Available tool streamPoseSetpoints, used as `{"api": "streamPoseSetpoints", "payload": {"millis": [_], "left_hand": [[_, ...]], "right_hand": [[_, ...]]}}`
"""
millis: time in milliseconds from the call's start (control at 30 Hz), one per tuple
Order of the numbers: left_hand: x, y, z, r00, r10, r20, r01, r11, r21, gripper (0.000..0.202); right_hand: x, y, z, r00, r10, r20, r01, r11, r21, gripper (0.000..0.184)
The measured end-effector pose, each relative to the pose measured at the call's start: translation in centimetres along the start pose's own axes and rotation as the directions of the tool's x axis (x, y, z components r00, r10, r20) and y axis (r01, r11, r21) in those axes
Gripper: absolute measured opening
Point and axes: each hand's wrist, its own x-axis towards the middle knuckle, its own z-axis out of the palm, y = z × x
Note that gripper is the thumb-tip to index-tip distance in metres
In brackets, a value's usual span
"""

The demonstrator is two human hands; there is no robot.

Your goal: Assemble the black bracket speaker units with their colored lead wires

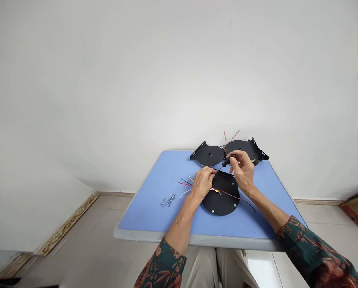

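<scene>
My right hand [242, 170] is shut on a black-handled screwdriver [227, 160], and its thin shaft points down and left towards my left hand. My left hand [203, 183] is pinched closed on the coloured wires [211, 189] just above a round black metal plate [221, 203]. Red, yellow, white and dark wires fan out from under that hand across the plate and table. Behind my hands lie a pair of black metal plates with bent flanges [207, 155] [245, 149], with more wires rising between them. Their inner edges are partly hidden by my right hand.
A small pile of several silver screws [168, 200] lies on the blue table [155, 192], left of my hands. The table has a grey rim and stands against a white wall. A cardboard box [357, 210] sits on the floor at the far right.
</scene>
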Motion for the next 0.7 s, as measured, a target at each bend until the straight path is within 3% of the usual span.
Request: {"api": "streamPoseSetpoints", "payload": {"millis": [267,700], "left_hand": [[0.04,-0.22,0.47,0.999,-0.032,-0.023,0.03,0.995,-0.096,0.039],[-0.18,-0.14,0.56,0.997,0.05,-0.05,-0.054,0.996,-0.069,0.04]], "right_hand": [[-0.86,0.26,-0.63,0.996,-0.082,0.031,0.084,0.992,-0.09,0.012],[-0.9,0.24,-0.36,0.989,-0.141,0.033,0.143,0.986,-0.081,0.012]]}}
